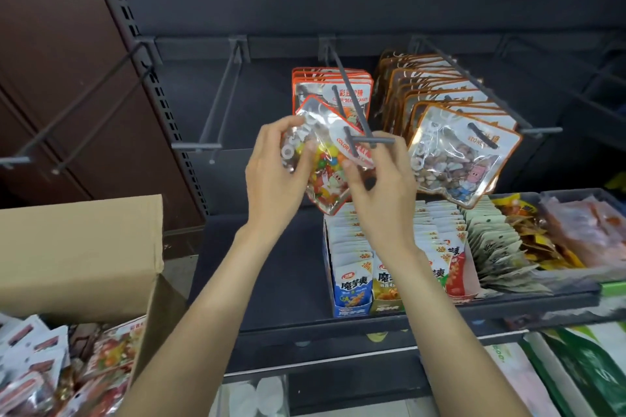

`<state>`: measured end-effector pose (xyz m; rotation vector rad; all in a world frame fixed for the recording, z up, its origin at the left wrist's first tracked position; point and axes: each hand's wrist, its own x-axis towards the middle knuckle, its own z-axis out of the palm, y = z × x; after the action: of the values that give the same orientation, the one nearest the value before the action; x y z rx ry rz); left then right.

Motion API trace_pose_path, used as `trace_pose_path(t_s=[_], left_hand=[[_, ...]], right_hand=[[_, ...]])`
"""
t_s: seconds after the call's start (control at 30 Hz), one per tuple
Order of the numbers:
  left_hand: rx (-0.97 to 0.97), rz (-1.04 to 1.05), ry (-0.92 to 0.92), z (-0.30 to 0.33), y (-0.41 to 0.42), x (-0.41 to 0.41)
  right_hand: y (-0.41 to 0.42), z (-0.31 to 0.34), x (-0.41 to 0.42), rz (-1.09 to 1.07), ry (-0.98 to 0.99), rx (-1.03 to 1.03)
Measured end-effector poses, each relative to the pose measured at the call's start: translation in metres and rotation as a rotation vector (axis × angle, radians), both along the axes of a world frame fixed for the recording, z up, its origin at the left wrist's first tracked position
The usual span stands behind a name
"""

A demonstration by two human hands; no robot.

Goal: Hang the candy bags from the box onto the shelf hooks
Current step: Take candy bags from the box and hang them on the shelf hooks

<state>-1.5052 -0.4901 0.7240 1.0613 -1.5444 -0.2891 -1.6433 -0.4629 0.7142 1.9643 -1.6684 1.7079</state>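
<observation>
A clear candy bag [325,159] with an orange rim and colourful beans is held up at the tip of the middle shelf hook [359,112]. My left hand [274,173] grips its left side. My right hand [379,179] pinches its right side just under the hook's crossbar. The hook's end lies over the bag's upper part. Behind it a few like bags [332,85] hang on the same hook. The cardboard box [81,254] stands at the lower left with several more bags [50,366] inside.
To the right a hook [474,88] carries several bags of brown stone candy [460,159]. Empty hooks [220,98] stick out to the left. Below, a shelf [508,305] holds rows of snack packets [399,247].
</observation>
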Motion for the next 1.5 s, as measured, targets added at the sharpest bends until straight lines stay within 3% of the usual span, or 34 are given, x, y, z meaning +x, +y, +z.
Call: trace_pose_path(t_s=[0.1, 0.27, 0.43, 0.57, 0.67, 0.77, 0.87, 1.07, 1.13, 1.33, 1.5], left_hand=[[0.006, 0.006, -0.134, -0.002, -0.028, -0.002], [-0.041, 0.069, -0.354, -0.007, -0.070, 0.000], [-0.022, 0.003, -0.382, -0.013, -0.088, 0.003], [0.016, -0.050, -0.345, -0.013, -0.082, 0.007], [0.060, -0.054, -0.293, -0.013, -0.058, 0.005], [0.135, -0.063, -0.095, -0.015, -0.016, 0.008], [0.140, -0.073, 0.135, -0.017, 0.037, 0.020], [0.039, 0.049, 0.275, -0.041, 0.138, 0.078], [0.075, 0.120, 0.198, -0.059, 0.168, 0.109], [0.438, 0.244, -0.450, -0.125, 0.241, 0.228], [0.640, 0.341, -0.561, -0.153, 0.273, 0.307]], right_hand=[[-0.027, -0.008, 0.009, -0.027, 0.099, 0.007], [-0.072, -0.021, 0.016, -0.043, 0.013, 0.200], [-0.090, -0.033, 0.016, -0.147, 0.095, 0.220], [-0.071, -0.032, 0.018, -0.124, 0.140, 0.166], [-0.042, -0.031, 0.026, -0.049, 0.037, 0.108], [-0.003, -0.029, 0.034, 0.073, -0.161, 0.130], [0.037, -0.025, 0.042, 0.114, -0.240, 0.014], [0.104, -0.037, 0.072, 0.219, -0.093, -0.187], [0.121, -0.053, 0.084, 0.304, -0.003, -0.148], [0.156, -0.117, 0.128, 0.514, 0.300, 0.247], [0.161, -0.138, 0.177, 0.654, 0.427, 0.405]])
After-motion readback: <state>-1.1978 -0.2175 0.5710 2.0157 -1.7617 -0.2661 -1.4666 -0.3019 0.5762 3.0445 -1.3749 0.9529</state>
